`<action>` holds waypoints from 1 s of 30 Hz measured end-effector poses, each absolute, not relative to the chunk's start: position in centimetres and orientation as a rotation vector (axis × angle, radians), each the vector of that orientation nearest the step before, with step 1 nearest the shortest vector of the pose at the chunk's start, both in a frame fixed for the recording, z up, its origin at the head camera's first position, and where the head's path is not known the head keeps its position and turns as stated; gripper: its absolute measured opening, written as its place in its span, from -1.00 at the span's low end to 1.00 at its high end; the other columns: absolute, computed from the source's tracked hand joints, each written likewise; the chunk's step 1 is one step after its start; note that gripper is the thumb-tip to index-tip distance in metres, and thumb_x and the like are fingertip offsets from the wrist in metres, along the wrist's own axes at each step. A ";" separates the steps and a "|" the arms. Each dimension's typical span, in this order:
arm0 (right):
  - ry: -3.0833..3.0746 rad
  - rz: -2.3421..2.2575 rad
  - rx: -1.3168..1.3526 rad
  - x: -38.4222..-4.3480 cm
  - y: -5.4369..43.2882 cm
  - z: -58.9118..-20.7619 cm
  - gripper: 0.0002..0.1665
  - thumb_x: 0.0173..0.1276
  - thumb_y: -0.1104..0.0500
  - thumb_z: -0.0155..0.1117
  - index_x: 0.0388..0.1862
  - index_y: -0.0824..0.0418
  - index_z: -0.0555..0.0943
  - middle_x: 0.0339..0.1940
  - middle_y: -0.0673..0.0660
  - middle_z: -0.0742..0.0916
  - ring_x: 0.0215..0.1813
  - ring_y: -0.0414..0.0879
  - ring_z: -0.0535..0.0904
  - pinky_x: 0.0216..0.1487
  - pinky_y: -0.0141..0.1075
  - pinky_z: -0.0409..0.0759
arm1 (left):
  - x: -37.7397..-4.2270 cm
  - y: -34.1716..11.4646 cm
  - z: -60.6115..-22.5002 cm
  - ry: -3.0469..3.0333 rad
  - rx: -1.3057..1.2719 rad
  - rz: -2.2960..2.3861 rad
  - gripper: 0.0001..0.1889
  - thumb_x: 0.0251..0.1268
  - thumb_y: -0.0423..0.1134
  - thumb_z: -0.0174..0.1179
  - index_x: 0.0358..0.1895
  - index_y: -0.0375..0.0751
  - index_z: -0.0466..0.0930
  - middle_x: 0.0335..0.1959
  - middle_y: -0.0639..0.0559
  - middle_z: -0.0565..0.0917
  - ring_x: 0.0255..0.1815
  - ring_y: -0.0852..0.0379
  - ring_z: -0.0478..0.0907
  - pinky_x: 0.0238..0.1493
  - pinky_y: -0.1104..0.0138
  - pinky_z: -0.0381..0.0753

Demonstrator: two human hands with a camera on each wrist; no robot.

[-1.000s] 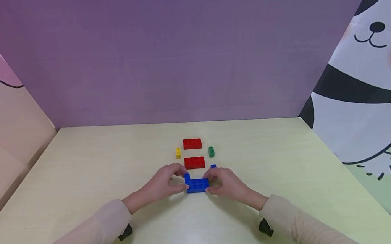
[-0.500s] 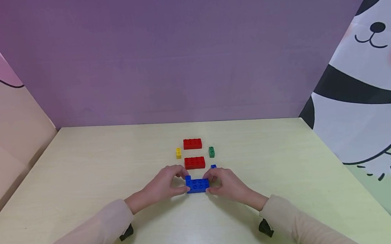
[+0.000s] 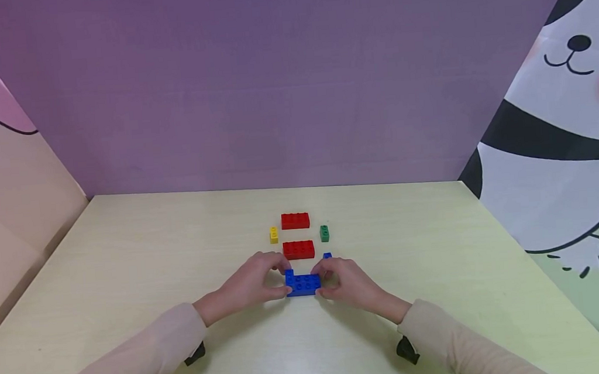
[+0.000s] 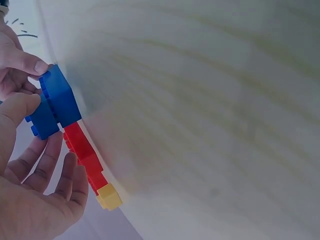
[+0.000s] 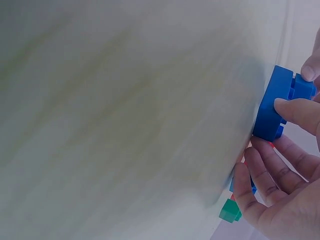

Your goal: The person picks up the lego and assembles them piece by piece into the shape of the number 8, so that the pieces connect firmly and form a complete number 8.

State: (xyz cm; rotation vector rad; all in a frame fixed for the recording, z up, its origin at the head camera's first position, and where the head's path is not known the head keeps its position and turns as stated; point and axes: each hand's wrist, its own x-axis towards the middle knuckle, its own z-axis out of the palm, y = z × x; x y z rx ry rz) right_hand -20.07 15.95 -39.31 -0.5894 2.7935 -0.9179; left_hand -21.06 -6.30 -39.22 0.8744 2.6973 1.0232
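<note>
In the head view, a large blue building brick (image 3: 307,285) lies near the table's middle. A small blue brick (image 3: 289,279) is over its left end, standing higher than the studs. My left hand (image 3: 254,280) pinches the small brick between thumb and fingers. My right hand (image 3: 348,280) grips the large brick's right end, thumb at the front and fingers behind. Through the left wrist camera, the small blue brick (image 4: 44,119) sits against the studded side of the large blue brick (image 4: 64,95), close along its length.
Behind the hands lie two red bricks (image 3: 298,250), one farther back than the other. A small yellow brick (image 3: 274,235) is to their left, a small green brick (image 3: 324,233) to their right. Another small blue brick (image 3: 327,256) peeks out behind the right hand.
The small blue brick and left hand have shifted slightly right, and the brick looks lower over the large brick's end. The right hand keeps its hold in place.
</note>
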 end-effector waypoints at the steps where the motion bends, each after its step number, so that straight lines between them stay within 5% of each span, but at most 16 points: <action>1: 2.794 -0.918 -0.590 -20.1 15.9 -39.3 -0.65 0.03 0.28 0.40 -0.15 0.19 0.60 -0.24 0.03 0.67 -0.18 -0.12 0.52 -0.11 -0.25 0.51 | -21.1 -6.3 -39.3 2.697 0.874 1.022 -0.71 0.00 -0.14 0.34 -0.18 -0.02 0.52 -0.25 0.21 0.58 -0.11 0.15 0.44 -0.10 0.30 0.46; 30: 2.794 -0.909 -0.656 -19.9 15.9 -39.1 -0.65 0.03 0.29 0.40 -0.14 0.22 0.59 -0.23 0.05 0.67 -0.19 -0.11 0.53 -0.11 -0.25 0.52 | -21.9 -6.6 -39.1 2.612 0.880 1.056 -0.69 -0.04 -0.15 0.38 -0.19 0.02 0.53 -0.28 0.26 0.58 -0.11 0.16 0.44 -0.07 0.28 0.46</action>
